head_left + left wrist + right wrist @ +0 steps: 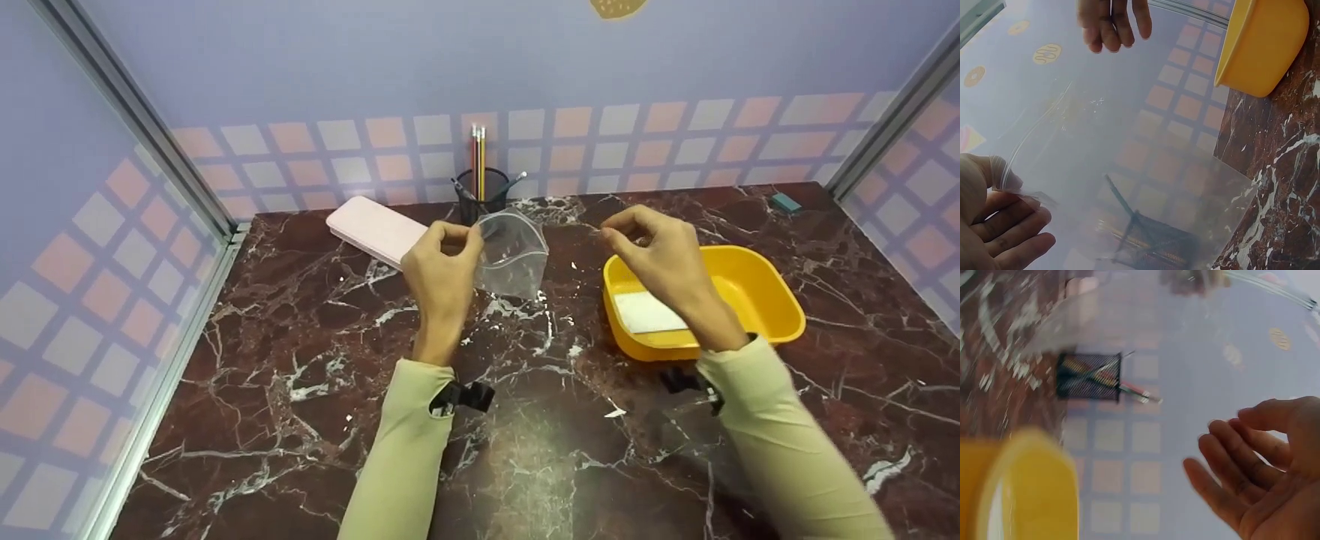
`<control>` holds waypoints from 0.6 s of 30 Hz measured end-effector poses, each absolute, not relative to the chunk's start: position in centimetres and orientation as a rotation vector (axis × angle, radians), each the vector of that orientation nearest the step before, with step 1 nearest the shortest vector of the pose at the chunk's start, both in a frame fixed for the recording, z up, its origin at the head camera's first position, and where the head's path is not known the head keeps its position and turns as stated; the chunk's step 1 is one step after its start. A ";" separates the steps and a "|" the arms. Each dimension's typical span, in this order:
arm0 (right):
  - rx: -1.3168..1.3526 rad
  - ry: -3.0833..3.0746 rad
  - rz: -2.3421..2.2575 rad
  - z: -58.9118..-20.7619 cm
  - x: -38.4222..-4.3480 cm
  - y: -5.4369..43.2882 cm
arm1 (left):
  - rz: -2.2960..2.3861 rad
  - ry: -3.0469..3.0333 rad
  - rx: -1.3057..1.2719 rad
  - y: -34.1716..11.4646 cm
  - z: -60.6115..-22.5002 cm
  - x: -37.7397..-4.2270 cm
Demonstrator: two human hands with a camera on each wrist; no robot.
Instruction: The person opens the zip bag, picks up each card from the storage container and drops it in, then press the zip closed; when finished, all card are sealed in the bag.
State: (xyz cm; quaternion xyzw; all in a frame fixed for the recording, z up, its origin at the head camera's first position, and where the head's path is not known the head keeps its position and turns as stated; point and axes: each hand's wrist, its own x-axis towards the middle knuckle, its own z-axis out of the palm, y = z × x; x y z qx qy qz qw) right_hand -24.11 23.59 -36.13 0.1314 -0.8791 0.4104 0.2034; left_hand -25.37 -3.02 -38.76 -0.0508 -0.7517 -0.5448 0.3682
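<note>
My left hand (442,277) pinches the upper edge of a clear zip-lock bag (517,274) between thumb and forefinger. The bag hangs above the table, and its mouth looks parted. In the left wrist view the see-through bag (1129,169) spreads wide, with the pencil cup showing through it. My right hand (660,255) hovers over the near-left part of a yellow basin (757,300). Its fingers are loosely bent in the right wrist view, and I see nothing held between them. Inside the basin lies a white flat block (649,313), partly hidden by that hand.
A black mesh pencil cup (480,202) with several pencils stands by the back wall. Left of it lies a pale pink case (379,229). A small teal block (786,202) rests at the back right corner. Panels enclose the marble table (300,427) on three sides.
</note>
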 end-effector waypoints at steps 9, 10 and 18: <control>0.583 -2.726 0.941 -39.4 -26.1 30.0 | -1.403 -1.894 -0.093 -3.1 -39.3 -25.4; 0.600 -2.749 0.939 -39.8 -26.3 30.4 | -1.411 -1.889 -0.095 -3.1 -39.3 -25.5; 0.730 -2.878 0.874 -42.9 -27.8 32.3 | -1.434 -1.890 -0.092 -3.1 -39.3 -25.6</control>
